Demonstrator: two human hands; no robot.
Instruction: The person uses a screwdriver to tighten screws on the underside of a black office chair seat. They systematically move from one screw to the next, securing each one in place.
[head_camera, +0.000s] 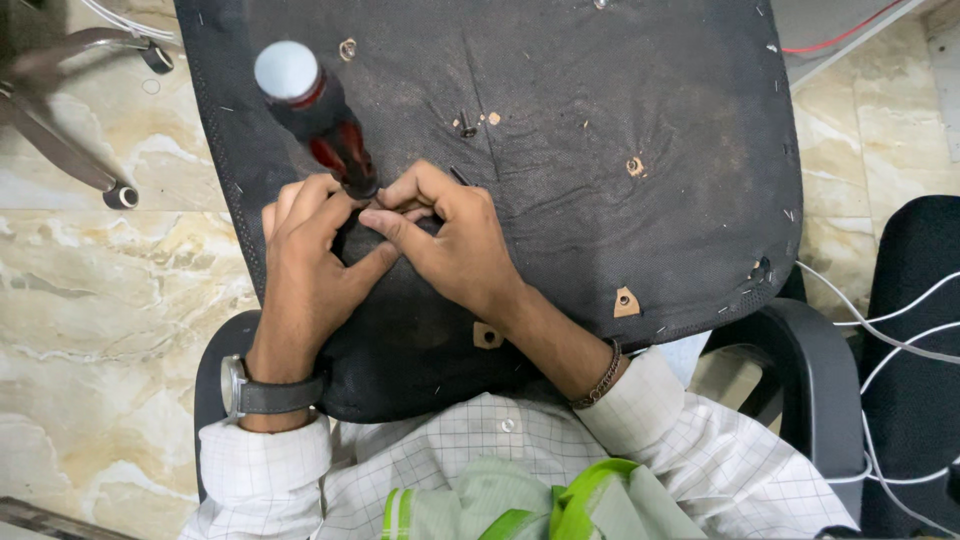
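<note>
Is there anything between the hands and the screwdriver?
No. The left hand and right hand meet at the screwdriver where its lower end stands on the upturned chair seat; the tip itself is hidden by the fingers.

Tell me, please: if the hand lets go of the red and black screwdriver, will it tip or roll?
The screwdriver stands nearly upright on its tip, so it would probably topple once the left hand lets go. Its rounded handle might roll on the black seat underside.
</note>
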